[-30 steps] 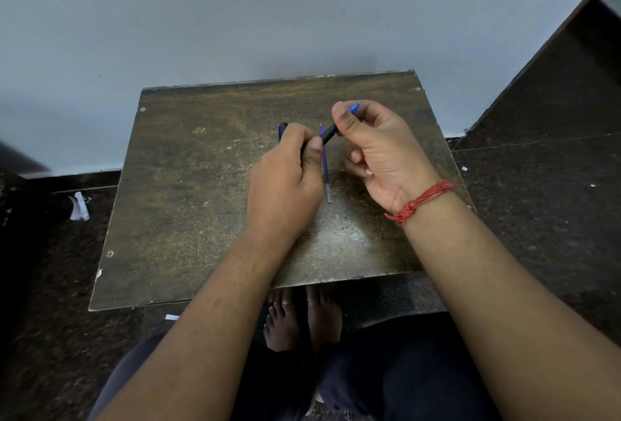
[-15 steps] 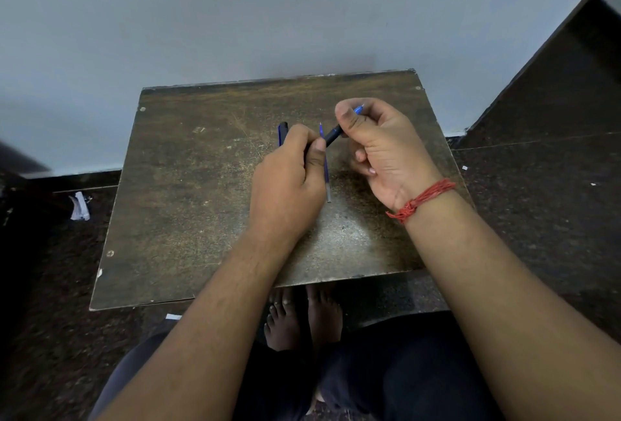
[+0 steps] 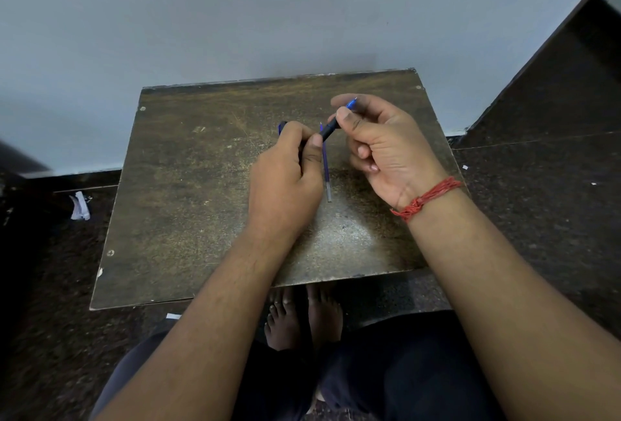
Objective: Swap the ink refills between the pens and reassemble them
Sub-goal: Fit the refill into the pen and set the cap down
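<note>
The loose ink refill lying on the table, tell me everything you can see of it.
The thin blue ink refill is a slim, plastic-looking tube, blue along most of its length, with a paler greyish end nearest the person. It lies flat on the worn brown wooden table, pointing roughly away from the person, in the gap between the two hands. Neither hand visibly touches it; the held black pen crosses over its far end.

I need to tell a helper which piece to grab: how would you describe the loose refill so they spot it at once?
Start at the brown table by the wall. Between the two hands near its middle lies the refill, flat on the wood. Unlike the thicker pen held above it, it is a thin bare blue stick that nobody holds.
</note>
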`<state>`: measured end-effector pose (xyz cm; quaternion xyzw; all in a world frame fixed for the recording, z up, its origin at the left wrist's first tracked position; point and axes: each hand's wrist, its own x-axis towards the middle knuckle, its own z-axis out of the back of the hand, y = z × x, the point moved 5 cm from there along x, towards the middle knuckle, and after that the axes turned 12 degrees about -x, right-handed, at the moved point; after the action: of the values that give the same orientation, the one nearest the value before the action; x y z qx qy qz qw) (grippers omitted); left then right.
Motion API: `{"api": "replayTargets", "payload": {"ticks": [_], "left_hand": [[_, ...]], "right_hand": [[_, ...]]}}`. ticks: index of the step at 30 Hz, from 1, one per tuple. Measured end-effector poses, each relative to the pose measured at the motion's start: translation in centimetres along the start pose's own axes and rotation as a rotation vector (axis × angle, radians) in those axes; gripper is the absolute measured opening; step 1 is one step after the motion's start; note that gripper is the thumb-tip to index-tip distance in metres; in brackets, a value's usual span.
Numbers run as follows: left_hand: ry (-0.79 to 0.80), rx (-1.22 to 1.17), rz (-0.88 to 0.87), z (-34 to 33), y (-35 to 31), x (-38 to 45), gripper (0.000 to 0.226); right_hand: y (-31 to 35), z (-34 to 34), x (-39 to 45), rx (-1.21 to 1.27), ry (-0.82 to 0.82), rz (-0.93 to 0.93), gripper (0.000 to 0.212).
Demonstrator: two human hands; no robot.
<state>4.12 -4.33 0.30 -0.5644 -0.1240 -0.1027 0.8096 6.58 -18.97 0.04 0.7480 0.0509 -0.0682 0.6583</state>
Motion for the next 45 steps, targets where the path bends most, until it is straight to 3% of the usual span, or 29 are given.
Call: {"api": "replayTargets", "payload": {"ticks": [10,14,18,34,38,42,45], "left_hand": [[0.017,0.048,-0.018,-0.1,-0.3,-0.1,0.015],[-0.003,0.0,0.002,0.0,-0.1,0.0,0.015],[-0.007,-0.03,0.023,0.0,0.0,0.0,0.015],[-0.009,0.131,0.003,0.1,-0.4,-0.1,0.014],[-0.041,0.092,0.009,0.5,-0.3,0.0,0.013],[-0.084,0.067,0.039,1.0,0.0,0.2,0.014],[-0.092,0.057,0.041,1.1,0.0,0.3,0.014]], "right_hand": [[-0.4,-0.4,-0.1,-0.035,-0.049,-0.04,0.016],[-0.3,-0.4,-0.1,0.022,-0.026,-0.031,0.004],[-0.3,-0.3,-0.1,0.021,0.019,-0.028,0.014],[-0.9,-1.3,0.0,0.042,-0.158,-0.087,0.017],[0.1,-0.2,-0.1,-0.225,-0.26,0.024,0.01],[2.0,3.6,-0.1,-0.887,-0.437,0.204,0.005],[2.0,5.4,0.0,-1.143,-0.453,0.162,0.006]]}}
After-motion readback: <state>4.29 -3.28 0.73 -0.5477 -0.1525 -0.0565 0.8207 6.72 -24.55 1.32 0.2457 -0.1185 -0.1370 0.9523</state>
